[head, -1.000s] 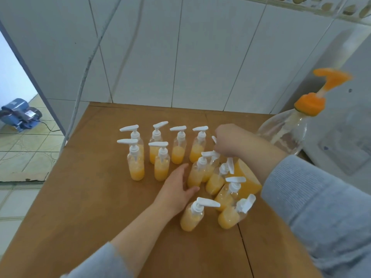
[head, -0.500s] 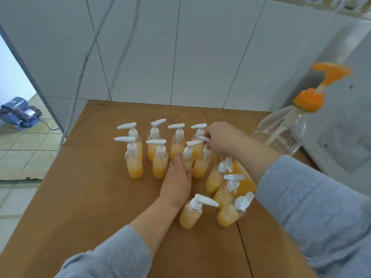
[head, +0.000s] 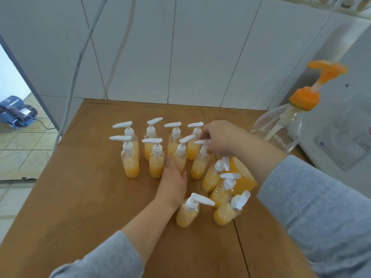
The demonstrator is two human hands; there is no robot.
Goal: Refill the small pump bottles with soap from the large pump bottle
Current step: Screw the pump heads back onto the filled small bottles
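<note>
Lining-up stage: right hand pinching white pump head of small clear orange-soap bottle, left hand flat against neighbouring bottle; next, four stragglers just right of left hand.

Soft even daylight, wide-angle edge warping

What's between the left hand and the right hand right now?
In the head view, two small bottles: one at the left hand's fingers, one under the right hand.

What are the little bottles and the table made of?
The little bottles look like clear, shiny plastic, since the orange soap shows through; their pump tops look like white matte plastic. The table looks like smooth brown wood board, with a seam.
</note>
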